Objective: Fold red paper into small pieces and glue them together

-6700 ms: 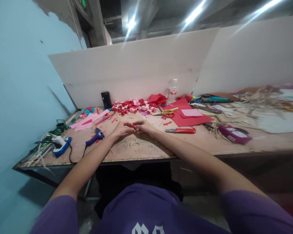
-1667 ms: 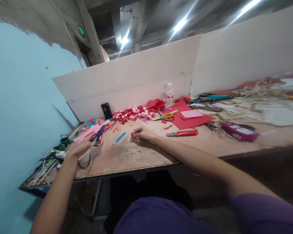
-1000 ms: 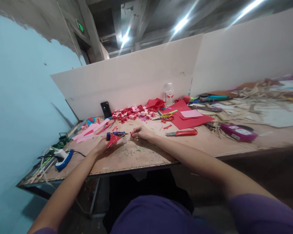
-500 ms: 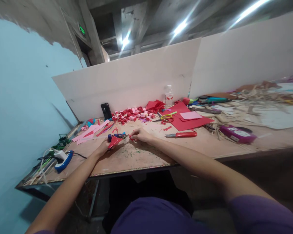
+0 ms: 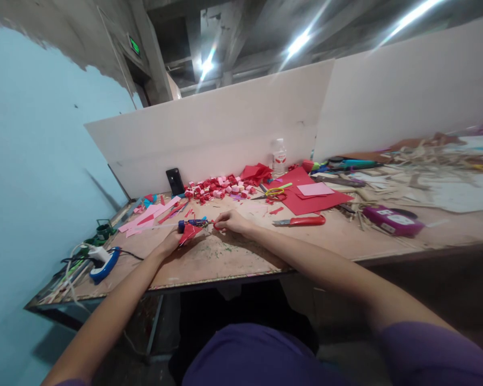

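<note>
My left hand (image 5: 172, 242) is closed around what looks like a blue hot glue gun (image 5: 192, 222), lying level with its tip to the right. A pale stick (image 5: 161, 227) juts out behind it. Against the fingers is a folded red piece with white edges (image 5: 190, 234); whether it is gripped too is unclear. Just past the tip, my right hand (image 5: 231, 222) pinches a small red piece (image 5: 216, 226), apparently paper. Green scraps (image 5: 225, 249) are scattered on the wooden table (image 5: 241, 265) below the hands.
Behind my hands lies a heap of red and pink folded pieces (image 5: 219, 188), beside a phone (image 5: 174, 181). To the right are scissors (image 5: 274, 192), red sheets (image 5: 314, 201), a red-handled utility knife (image 5: 301, 220), a bottle (image 5: 279, 155) and a purple box (image 5: 392, 221). A power strip (image 5: 105, 266) sits left.
Hardly anything differs. Both hands keep their places and holds; the whole view has shifted very slightly.
</note>
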A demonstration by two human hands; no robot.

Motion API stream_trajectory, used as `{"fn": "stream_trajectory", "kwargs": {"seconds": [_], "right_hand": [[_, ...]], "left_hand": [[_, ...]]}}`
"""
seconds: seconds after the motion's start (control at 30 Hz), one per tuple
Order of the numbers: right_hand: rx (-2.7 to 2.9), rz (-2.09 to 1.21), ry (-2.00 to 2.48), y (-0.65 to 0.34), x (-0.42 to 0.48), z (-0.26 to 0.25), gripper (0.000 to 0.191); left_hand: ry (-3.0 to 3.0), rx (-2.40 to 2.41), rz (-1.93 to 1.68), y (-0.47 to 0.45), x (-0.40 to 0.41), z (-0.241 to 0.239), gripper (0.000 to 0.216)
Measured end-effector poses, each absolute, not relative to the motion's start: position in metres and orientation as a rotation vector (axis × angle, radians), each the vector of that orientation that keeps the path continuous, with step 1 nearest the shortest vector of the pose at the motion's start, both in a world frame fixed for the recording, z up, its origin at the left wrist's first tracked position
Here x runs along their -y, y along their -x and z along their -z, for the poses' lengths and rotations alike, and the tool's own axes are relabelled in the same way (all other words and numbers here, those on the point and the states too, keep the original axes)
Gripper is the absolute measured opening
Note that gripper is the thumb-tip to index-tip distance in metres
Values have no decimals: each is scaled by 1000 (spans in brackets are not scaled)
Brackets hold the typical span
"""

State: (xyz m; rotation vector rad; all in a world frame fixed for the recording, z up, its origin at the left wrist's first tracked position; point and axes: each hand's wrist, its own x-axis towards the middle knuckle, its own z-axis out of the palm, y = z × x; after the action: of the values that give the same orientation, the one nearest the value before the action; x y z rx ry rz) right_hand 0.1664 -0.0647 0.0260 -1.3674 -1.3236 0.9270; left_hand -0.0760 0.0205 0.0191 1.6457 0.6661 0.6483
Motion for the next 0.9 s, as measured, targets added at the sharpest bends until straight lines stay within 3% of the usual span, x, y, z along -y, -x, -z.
{"fn": "stream_trajectory", "kwargs": {"seconds": [0.57,0.9], "right_hand": [[1336,-908,1393,-165,68,-31,2],[1306,-916,1414,-168,63,-27,4]], "left_hand": [[-1715,-701,-658,75,-28,-13,21],[-1705,-672,-654,73,-31,-11,29]]}}
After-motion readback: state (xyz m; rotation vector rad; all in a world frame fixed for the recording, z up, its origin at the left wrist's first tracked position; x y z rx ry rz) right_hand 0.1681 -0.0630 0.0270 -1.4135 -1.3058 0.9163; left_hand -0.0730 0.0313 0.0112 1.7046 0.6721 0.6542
